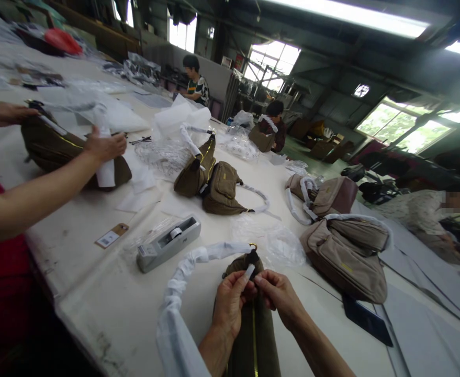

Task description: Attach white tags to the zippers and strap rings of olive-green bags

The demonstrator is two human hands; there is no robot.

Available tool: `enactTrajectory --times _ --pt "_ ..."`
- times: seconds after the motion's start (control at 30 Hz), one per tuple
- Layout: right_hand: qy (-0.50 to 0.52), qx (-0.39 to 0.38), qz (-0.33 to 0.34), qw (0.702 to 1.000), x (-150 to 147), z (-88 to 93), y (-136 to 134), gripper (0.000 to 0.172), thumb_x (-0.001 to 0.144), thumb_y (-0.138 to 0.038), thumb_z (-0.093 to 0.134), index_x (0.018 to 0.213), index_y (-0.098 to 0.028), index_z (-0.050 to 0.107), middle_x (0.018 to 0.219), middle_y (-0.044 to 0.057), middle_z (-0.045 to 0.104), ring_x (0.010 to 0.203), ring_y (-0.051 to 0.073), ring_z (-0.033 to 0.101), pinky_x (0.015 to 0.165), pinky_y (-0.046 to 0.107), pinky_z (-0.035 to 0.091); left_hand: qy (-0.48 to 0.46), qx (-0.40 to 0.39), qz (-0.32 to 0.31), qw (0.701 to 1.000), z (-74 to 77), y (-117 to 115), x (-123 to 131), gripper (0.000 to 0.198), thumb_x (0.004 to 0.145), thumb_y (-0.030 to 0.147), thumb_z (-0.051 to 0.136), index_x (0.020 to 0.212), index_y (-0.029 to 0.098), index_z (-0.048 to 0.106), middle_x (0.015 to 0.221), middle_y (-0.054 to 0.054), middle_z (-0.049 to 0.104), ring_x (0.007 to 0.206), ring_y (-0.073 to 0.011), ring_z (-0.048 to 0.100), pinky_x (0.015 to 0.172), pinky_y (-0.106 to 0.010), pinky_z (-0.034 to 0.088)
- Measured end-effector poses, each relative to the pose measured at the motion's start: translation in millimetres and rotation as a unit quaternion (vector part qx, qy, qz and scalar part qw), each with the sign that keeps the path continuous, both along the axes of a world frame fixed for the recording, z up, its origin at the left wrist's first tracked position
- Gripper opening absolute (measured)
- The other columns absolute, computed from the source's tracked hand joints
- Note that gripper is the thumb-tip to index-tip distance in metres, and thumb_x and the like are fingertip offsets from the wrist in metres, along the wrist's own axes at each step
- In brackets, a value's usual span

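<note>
In front of me an olive-brown handbag (261,335) with a gold zipper line stretches toward me. Its strap (175,293) is wrapped in white paper, curves off to the left and joins a gold ring at the bag's far end. There, my left hand (230,303) pinches a small white strip (249,270) between thumb and finger. My right hand (280,296) is closed beside it, fingertips together against the bag's end; what they grip is hidden. A grey tape dispenser (169,243) stands left of the bag.
A co-worker's hands handle another olive bag (53,144) at left. More olive bags (222,188) lie ahead, taupe bags (343,256) at right. A cardboard tag (112,235), clear plastic bags (284,246) and a dark phone-like slab (367,319) lie on the table (84,283).
</note>
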State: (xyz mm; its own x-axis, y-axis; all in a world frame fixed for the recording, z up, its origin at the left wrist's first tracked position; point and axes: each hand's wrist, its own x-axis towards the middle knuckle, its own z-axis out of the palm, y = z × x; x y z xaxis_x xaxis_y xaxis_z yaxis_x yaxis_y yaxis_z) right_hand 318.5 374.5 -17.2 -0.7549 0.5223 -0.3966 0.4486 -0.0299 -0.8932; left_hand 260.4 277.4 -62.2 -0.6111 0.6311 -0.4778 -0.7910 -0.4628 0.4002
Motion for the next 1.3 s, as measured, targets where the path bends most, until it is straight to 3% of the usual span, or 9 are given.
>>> enactTrajectory --times 0.17,0.3,0.43,0.53,0.63,0.8,0.97,1.1,1.3 --pt "0.006 0.023 -0.044 0.999 -1 -11.8 -13 0.037 0.07 -0.05 0.064 0.067 -0.015 0.053 0.049 -0.005 0.051 0.036 0.004 0.039 0.035 0.015 0.027 -0.054 0.027 -0.022 0.998 3.3 -3 0 0.031 0.055 0.024 0.079 0.077 0.011 0.061 0.054 0.0 0.062 0.046 -0.008 0.055 0.048 -0.019 0.045" --pt "-0.001 0.021 -0.031 0.999 -9 -17.9 -20 0.038 0.07 -0.051 0.062 0.07 -0.014 0.056 0.05 -0.004 0.052 0.039 0.006 0.042 0.038 0.019 0.035 -0.078 0.044 -0.02 0.996 4.7 -12 -3 0.039 0.058 0.022 0.076 0.091 0.015 0.056 0.054 0.002 0.062 0.045 -0.0085 0.055 0.048 -0.02 0.045" --pt "0.001 0.043 -0.013 0.999 -20 -20.8 -22 0.032 0.068 -0.045 0.064 0.064 -0.014 0.057 0.051 -0.002 0.052 0.043 0.008 0.043 0.04 0.02 0.034 -0.08 0.053 -0.056 0.994 3.3 -19 -6 0.043 0.062 0.022 0.073 0.098 0.019 0.048 0.053 0.003 0.061 0.046 -0.0109 0.057 0.049 -0.022 0.046" --pt "0.019 0.102 -0.024 0.994 -23 -19.0 -17 0.029 0.062 -0.036 0.069 0.053 -0.015 0.051 0.049 -0.004 0.047 0.047 0.007 0.039 0.043 0.019 0.03 -0.051 0.028 -0.08 0.995 3.4 -20 -4 0.039 0.065 0.026 0.07 0.094 0.017 0.046 0.055 0.002 0.061 0.048 -0.0114 0.059 0.049 -0.022 0.047" --pt "0.025 0.138 -0.026 0.99 -16 -12.5 -11 0.027 0.065 -0.036 0.068 0.055 -0.015 0.055 0.05 -0.004 0.048 0.048 0.007 0.039 0.044 0.019 0.029 0.063 -0.035 -0.049 0.996 3.9 -17 0 0.044 0.07 0.033 0.068 0.103 0.016 0.044 0.064 -0.001 0.065 0.054 -0.013 0.062 0.058 -0.026 0.051" --pt "-0.004 0.011 -0.043 0.999 -4 -2.9 -11 0.038 0.072 -0.052 0.06 0.076 -0.014 0.063 0.046 -0.006 0.045 0.037 0.005 0.031 0.037 0.019 0.018 0.255 -0.155 -0.03 0.954 1.0 -14 6 0.051 0.079 0.039 0.058 0.118 0.015 0.035 0.066 -0.001 0.066 0.062 -0.0158 0.063 0.064 -0.027 0.049" --pt "0.031 -0.056 -0.053 0.997 -16 -5.2 -17 0.033 0.059 -0.041 0.073 0.058 -0.014 0.054 0.05 -0.005 0.048 0.043 0.005 0.036 0.04 0.019 0.024 0.345 -0.192 -0.031 0.918 1.5 -14 10 0.042 0.082 0.032 0.051 0.119 0.018 0.037 0.068 0.001 0.065 0.063 -0.0141 0.06 0.065 -0.025 0.046" --pt "0.036 -0.08 -0.066 0.994 -20 -7.2 -15 0.033 0.057 -0.04 0.074 0.06 -0.015 0.051 0.049 -0.006 0.044 0.041 0.004 0.034 0.038 0.017 0.022 0.37 -0.196 -0.034 0.907 3.8 -13 8 0.038 0.078 0.028 0.057 0.113 0.018 0.044 0.06 0.004 0.06 0.059 -0.0132 0.057 0.064 -0.023 0.044" --pt "0.027 -0.127 -0.063 0.99 2 -5.2 -10 0.046 0.064 -0.06 0.066 0.066 -0.015 0.055 0.045 -0.009 0.036 0.033 0.002 0.021 0.033 0.017 0.015 0.33 -0.183 -0.043 0.925 -3.3 -12 0 0.03 0.077 0.035 0.06 0.101 0.017 0.059 0.066 0.0 0.065 0.062 -0.0151 0.059 0.062 -0.023 0.044"
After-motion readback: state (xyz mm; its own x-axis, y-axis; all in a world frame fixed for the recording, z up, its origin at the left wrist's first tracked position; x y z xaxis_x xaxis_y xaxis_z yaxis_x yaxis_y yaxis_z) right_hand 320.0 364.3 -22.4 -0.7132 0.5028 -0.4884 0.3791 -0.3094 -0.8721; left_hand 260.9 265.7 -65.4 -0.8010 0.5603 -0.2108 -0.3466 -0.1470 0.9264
